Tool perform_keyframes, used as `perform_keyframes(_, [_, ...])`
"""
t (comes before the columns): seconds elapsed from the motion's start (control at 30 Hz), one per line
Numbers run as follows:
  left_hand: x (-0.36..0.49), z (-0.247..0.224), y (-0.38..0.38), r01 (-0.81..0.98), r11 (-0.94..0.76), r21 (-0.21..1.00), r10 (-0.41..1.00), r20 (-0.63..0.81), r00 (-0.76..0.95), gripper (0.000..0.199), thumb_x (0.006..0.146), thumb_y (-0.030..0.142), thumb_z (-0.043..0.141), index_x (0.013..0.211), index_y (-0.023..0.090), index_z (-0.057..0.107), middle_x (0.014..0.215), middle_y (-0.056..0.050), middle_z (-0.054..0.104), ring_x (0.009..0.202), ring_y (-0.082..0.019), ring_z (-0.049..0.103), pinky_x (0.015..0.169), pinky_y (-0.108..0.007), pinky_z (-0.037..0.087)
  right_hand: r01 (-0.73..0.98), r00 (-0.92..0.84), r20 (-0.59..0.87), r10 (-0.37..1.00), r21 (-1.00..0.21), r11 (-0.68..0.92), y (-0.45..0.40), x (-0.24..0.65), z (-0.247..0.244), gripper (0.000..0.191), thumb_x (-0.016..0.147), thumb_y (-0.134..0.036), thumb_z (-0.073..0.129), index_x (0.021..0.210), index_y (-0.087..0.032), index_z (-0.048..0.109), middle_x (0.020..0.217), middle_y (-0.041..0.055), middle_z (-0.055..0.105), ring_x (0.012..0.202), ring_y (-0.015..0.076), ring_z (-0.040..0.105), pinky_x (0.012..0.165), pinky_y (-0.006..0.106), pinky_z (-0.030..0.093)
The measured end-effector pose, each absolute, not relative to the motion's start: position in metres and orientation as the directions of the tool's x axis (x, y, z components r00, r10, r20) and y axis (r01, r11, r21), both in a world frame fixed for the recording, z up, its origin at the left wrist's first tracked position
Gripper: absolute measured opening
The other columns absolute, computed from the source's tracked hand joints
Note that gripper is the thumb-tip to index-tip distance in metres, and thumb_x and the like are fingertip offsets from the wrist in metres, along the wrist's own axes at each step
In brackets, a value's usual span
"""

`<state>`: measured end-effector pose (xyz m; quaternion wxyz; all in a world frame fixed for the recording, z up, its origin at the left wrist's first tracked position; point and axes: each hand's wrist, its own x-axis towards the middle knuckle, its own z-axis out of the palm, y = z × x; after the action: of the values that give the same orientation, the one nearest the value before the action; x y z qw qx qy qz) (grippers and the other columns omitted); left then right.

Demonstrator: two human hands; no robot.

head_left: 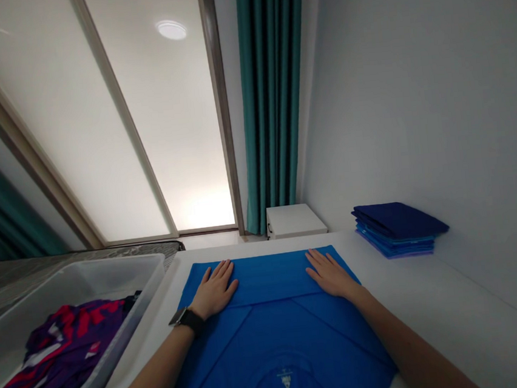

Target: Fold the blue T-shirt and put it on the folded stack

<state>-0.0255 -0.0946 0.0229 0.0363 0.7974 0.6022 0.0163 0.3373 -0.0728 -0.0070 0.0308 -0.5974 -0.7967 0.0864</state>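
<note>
A blue T-shirt [275, 326] lies spread on the white table, its collar and printed neck label towards me. Its far end is turned over into a flat band that runs across the shirt. My left hand [215, 289] rests flat on the left end of this band, fingers stretched out; a dark watch is on that wrist. On the band's right end lies my right hand [330, 272], palm down with fingers extended. Neither hand grips the cloth.
To the right, a stack of folded blue garments [399, 226] sits on the table [462, 314] by the wall. At left stands a translucent plastic bin [154, 277] holding crumpled purple and red clothing [78, 339]. A small white cabinet [295, 220] is beyond the table's far edge.
</note>
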Motion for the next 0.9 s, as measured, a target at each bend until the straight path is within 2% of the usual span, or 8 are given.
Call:
perform_keyframes(0.33, [0.017,0.019,-0.095,0.927,-0.352,0.126,0.935,0.013,0.353,0.061,0.1,0.05,0.025,0.152,0.018,0.031,0.159,-0.006,0.024,0.147,-0.022,0.019,0.12,-0.046,0.014,0.949,-0.286,-0.047,0.957,-0.153,0.276,-0.071,0.339,-0.009,0.072,0.097,-0.055,0.012,0.153,-0.012,0.025,0.16,0.0083,0.02,0.148,0.0206,0.014,0.12,0.042,0.008])
perform_keyframes(0.63, [-0.065,0.011,-0.099,0.996,-0.084,0.003,0.995,0.046,0.084,0.062,0.099,0.048,0.027,0.151,0.015,0.032,0.158,-0.009,0.027,0.147,-0.025,0.019,0.119,-0.046,0.015,0.95,-0.276,-0.05,0.96,-0.168,0.265,-0.071,0.339,-0.01,0.073,0.096,-0.057,0.012,0.154,-0.013,0.025,0.16,0.0065,0.02,0.148,0.0207,0.013,0.12,0.042,0.007])
perform_keyframes(0.77, [-0.078,0.006,-0.099,1.0,-0.021,0.018,0.998,0.056,0.02,0.063,0.099,0.047,0.027,0.15,0.012,0.032,0.158,-0.012,0.027,0.147,-0.025,0.02,0.118,-0.046,0.018,0.951,-0.271,-0.042,0.962,-0.164,0.261,-0.069,0.341,-0.013,0.073,0.096,-0.059,0.012,0.154,-0.016,0.025,0.16,0.0051,0.021,0.148,0.0206,0.014,0.12,0.042,0.007])
perform_keyframes(0.9, [-0.076,0.005,-0.099,0.999,-0.017,0.044,0.996,0.084,0.014,0.063,0.097,0.048,0.029,0.149,0.013,0.035,0.157,-0.012,0.029,0.147,-0.025,0.02,0.118,-0.047,0.018,0.97,-0.217,-0.032,0.976,-0.122,0.211,-0.067,0.345,-0.017,0.072,0.096,-0.058,0.013,0.154,-0.016,0.025,0.161,0.0053,0.019,0.148,0.0207,0.013,0.12,0.043,0.007])
